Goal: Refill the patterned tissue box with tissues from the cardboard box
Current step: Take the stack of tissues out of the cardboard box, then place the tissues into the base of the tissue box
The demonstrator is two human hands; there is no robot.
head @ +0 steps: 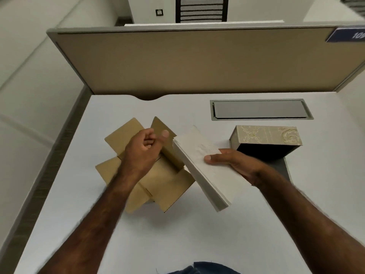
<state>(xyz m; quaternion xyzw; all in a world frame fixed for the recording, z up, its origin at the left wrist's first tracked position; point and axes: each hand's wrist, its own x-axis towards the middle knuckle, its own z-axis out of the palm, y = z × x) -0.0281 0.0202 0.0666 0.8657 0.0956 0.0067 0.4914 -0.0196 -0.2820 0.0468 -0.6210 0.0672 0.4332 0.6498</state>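
An open cardboard box (167, 182) with its flaps spread sits left of centre on the white desk. My left hand (142, 149) hovers over its opening, fingers loosely curled, holding nothing that I can see. My right hand (235, 161) grips a thick stack of white tissues (199, 165), tilted, lifted above the desk between the two boxes. The patterned tissue box (266, 136) lies on its side at the right, its dark open bottom facing me, just behind my right hand.
The white desk (177, 234) ends at a beige partition (197, 60) at the back. A grey cable hatch (260, 109) is set into the desk behind the patterned box. The desk's left edge drops to the floor.
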